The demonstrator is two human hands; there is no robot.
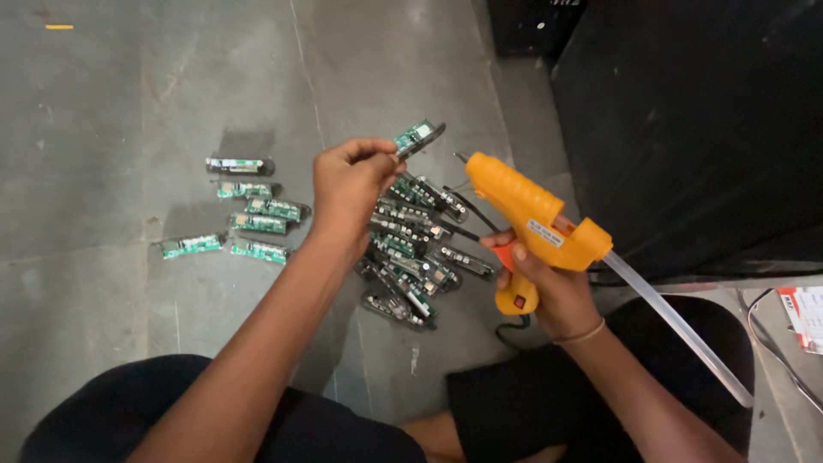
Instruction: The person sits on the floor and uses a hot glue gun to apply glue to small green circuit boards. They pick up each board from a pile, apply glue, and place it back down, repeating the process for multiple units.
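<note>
Board: small green circuit board [418, 137] in a dark holder strip, held up in the air above the floor, at about 12 o'clock from the big pile.
Left hand: left hand [350, 184] pinches the board by its lower end between thumb and fingertips; the far end sticks out free toward 2 o'clock.
Right hand: right hand [549, 283] is wrapped round the grip of an orange glue gun [531, 225], a finger by the red trigger; the nozzle points toward 10 o'clock, near the board's free end but apart from it.
Handling, board: looks light, thin and stiff, likely brittle where parts are soldered on; best taken by the long edges or the bare end, as it is now, keeping fingers off the parts.
Handling, gun: rigid plastic body, easy to hold by the grip; the metal tip may be hot, so the front end is no place for fingers.
Glue stick: clear glue stick [677, 326] juts from the gun's back toward 4 o'clock.
Pile: heap of like boards [416, 249] on the floor [129, 94], under and between the two hands.
Row: six more boards [249, 214] laid apart at 9 o'clock from the pile.
Hidden: the left hand covers the board's near end and part of the pile; the gun's cord runs under the wrist.
Hard to tell: whether glue sits at the nozzle, and what the dark mass [703, 129] at 2 o'clock is; papers [804, 315] are cut off at the right edge.
</note>
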